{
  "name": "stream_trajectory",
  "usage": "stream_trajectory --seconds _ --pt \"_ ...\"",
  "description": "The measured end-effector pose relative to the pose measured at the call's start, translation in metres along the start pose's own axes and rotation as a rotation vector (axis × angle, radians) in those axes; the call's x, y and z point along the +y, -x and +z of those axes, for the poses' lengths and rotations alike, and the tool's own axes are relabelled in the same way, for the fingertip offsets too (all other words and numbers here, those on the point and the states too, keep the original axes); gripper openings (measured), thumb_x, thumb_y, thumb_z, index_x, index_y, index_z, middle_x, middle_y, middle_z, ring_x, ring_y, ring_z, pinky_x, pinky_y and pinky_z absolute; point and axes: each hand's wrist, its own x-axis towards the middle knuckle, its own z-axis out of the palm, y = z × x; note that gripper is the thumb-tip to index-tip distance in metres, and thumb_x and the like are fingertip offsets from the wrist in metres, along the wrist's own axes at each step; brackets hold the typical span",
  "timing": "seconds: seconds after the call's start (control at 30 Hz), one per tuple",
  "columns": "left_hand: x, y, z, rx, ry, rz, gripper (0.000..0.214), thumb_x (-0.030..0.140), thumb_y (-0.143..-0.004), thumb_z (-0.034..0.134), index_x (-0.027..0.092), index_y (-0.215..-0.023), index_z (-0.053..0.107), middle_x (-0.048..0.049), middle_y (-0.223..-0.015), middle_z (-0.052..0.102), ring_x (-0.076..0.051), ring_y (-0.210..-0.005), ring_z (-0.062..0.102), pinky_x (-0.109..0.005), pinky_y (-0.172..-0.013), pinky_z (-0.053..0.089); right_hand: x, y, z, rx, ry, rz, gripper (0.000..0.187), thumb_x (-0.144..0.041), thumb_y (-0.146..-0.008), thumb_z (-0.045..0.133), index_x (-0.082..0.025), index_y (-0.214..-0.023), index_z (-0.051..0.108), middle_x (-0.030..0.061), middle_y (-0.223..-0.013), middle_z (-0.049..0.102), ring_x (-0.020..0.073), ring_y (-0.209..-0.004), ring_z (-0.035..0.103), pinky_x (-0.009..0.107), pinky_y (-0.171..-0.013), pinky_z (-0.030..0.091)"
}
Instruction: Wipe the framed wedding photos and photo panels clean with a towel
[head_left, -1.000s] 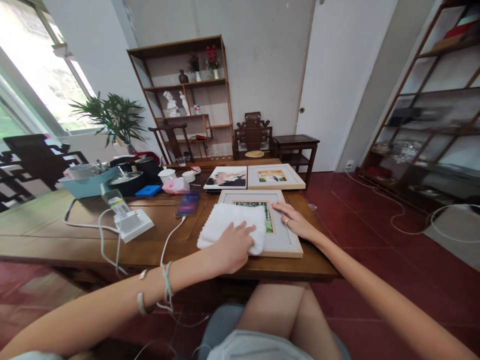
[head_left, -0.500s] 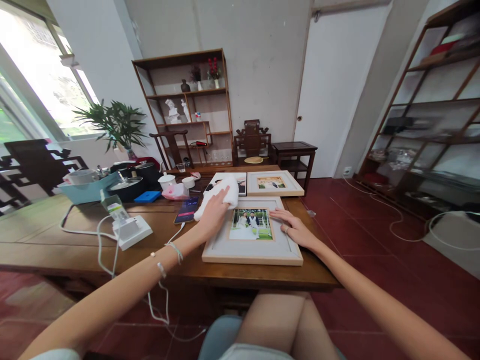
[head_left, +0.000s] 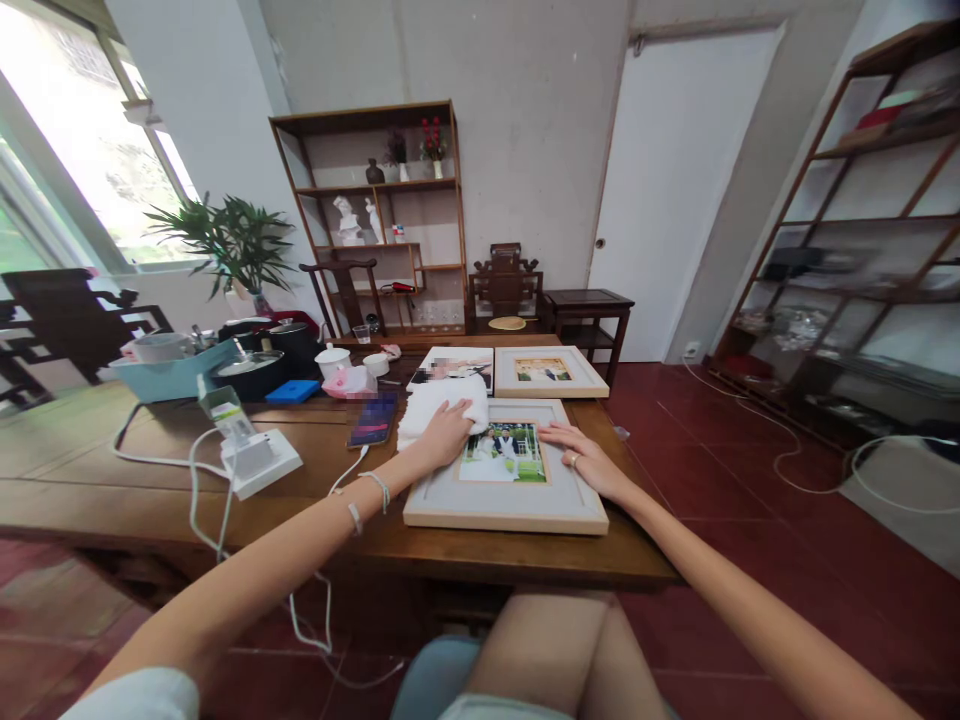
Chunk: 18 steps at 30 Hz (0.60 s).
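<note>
The framed photo [head_left: 506,462] lies face up at the near right corner of the tabletop [head_left: 319,440], its front edge almost parallel to the tabletop's near edge. The left hand [head_left: 448,432] lies over a folded white cloth [head_left: 435,402] at the frame's far left corner; whether that grip pinches the cloth or only presses it, I cannot tell. The right hand [head_left: 589,462] rests on the frame's right side, its grip unclosed and fingers extended. For good wiping, I would keep the right hand's steadying pressure light, work the cloth flat into the inner corners of the border, and keep the loose fold off the phone [head_left: 373,420] just to the left. Toward the tabletop's far left, a light-blue bin [head_left: 166,382] holds a pale bowl [head_left: 160,347] and other items too jumbled to tell. Beside it, a dark pot [head_left: 247,370] wears a glass lid, contents hidden. A white lidded cup [head_left: 332,360] and a small white cup [head_left: 376,365] stand nearer the far edge, insides unclear.
</note>
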Motion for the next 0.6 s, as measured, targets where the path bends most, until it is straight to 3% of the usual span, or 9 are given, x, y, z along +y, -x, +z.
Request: stream_trajectory --seconds 0.13,0.4,0.5,0.6 --pt "0.020 0.026 -0.012 -0.028 0.006 0.064 0.026 0.011 -0.083 0.040 0.012 -0.099 0.061 -0.0184 -0.134 0.042 -0.026 -0.126 0.036 -0.044 -0.102 0.029 0.003 0.001 0.000 0.004 0.026 -0.024 0.055 -0.006 -0.062 0.040 -0.023 -0.108 0.065 0.0041 -0.122 0.059 0.0231 -0.126 0.040 0.049 -0.107 0.026" --pt "0.069 0.081 -0.074 -0.232 0.078 0.200 0.023 0.016 -0.087 0.039 0.012 -0.096 0.059 -0.0185 -0.121 0.053 -0.026 -0.103 0.057 -0.039 -0.088 0.043 0.003 0.003 0.000 0.007 0.036 -0.039 0.052 -0.007 -0.063 0.044 -0.024 -0.108 0.064 0.0037 -0.121 0.059 0.0236 -0.126 0.039 0.050 -0.107 0.027" --pt "0.073 0.080 -0.073 -0.234 0.116 0.183 0.025 0.018 -0.089 0.036 0.013 -0.097 0.058 -0.0175 -0.127 0.048 -0.026 -0.110 0.052 -0.039 -0.091 0.041 0.002 0.003 0.000 0.023 0.041 -0.067 0.052 -0.007 -0.062 0.043 -0.024 -0.106 0.065 0.0045 -0.122 0.059 0.0238 -0.125 0.042 0.050 -0.107 0.028" --pt "0.061 0.060 -0.054 -0.194 0.118 0.119 0.025 0.021 -0.090 0.035 0.013 -0.099 0.058 -0.0157 -0.131 0.044 -0.027 -0.124 0.039 -0.041 -0.097 0.035 -0.001 0.004 -0.001 0.058 0.047 -0.070 0.053 -0.007 -0.061 0.043 -0.024 -0.106 0.065 0.0041 -0.123 0.058 0.0231 -0.123 0.044 0.048 -0.106 0.029"
